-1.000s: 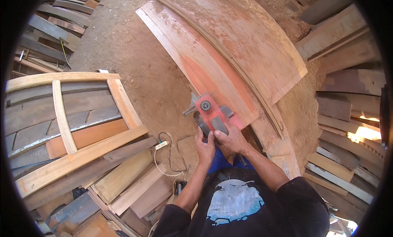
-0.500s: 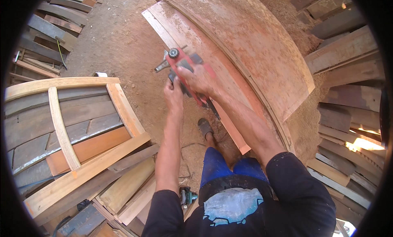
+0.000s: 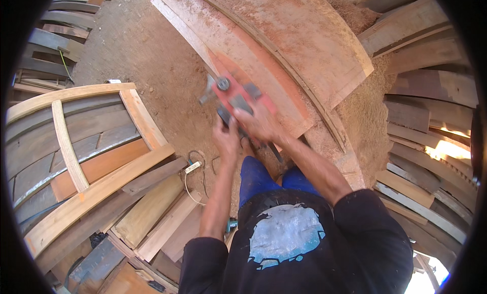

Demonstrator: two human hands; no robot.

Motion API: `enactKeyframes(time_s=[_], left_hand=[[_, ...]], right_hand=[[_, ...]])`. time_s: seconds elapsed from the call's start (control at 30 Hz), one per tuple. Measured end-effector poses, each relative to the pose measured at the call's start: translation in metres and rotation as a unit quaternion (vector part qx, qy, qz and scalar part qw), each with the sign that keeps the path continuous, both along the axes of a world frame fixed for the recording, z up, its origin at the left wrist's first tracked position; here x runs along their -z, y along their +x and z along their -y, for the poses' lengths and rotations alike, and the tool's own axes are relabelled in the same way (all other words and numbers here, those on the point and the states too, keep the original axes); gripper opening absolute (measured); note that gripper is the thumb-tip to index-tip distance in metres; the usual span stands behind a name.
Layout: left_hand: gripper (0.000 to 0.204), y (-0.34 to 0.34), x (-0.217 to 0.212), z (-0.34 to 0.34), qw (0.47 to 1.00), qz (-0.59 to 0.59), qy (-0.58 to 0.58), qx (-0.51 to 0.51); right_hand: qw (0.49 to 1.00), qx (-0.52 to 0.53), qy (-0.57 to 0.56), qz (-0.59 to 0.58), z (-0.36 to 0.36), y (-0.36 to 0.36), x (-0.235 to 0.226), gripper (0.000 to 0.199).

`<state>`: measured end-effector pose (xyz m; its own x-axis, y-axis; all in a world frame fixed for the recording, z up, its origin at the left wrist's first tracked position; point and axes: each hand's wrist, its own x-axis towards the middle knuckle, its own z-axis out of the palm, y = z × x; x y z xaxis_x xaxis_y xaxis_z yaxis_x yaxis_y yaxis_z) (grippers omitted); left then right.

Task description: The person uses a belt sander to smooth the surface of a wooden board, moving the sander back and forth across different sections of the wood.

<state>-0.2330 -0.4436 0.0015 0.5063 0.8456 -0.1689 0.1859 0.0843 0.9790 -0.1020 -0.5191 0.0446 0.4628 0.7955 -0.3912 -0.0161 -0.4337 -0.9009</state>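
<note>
Planing apparently underway: left hand [image 3: 225, 136] and right hand [image 3: 257, 123] gripped red electric planer [image 3: 236, 90] over wooden board [image 3: 281, 93] ahead of hands; next stroke likely called for level, steady pressure.

I can't read any words or numbers here. The red tool [image 3: 234, 92] is too blurry to read. The black shirt [image 3: 373, 238] has a blue and white picture [image 3: 286, 232].

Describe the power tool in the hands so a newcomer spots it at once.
Start at the large sawdust-dusted wooden sheet, upper centre, then the reddish board to its left. Over that board's left edge, the left hand and right hand hold the electric planer. Its red body with a round dark knob sets it apart from the brown boards around.
</note>
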Motion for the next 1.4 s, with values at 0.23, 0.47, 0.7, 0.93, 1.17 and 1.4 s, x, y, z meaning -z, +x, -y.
enactKeyframes(time_s=[0.23,0.47,0.7,0.93,1.17,1.4], left_hand=[[0.063,-0.104,0.035,0.189,0.988,-0.15,-0.007,0.033],[0.054,-0.082,0.038,0.147,0.994,-0.091,-0.062,-0.022],[0.044,-0.02,0.017,0.01,0.998,0.004,-0.043,-0.037],[0.048,0.052,0.019,-0.149,0.996,0.083,-0.025,-0.02],[0.043,0.103,0.024,-0.307,0.996,0.051,-0.055,-0.043],[0.034,0.072,0.026,-0.237,0.997,0.069,-0.009,-0.019]], right_hand=[[0.999,0.003,0.013,-0.032,0.183,-0.073,-0.007,0.063],[1.0,0.003,0.014,-0.025,0.145,-0.063,-0.002,0.07],[1.0,-0.003,0.024,-0.017,0.007,-0.009,-0.013,0.067],[0.998,0.004,0.04,0.043,-0.152,0.051,0.007,0.064],[0.99,-0.012,0.081,0.111,-0.295,0.108,0.0,0.05],[1.0,0.01,0.0,0.015,-0.229,0.074,-0.014,0.065]])
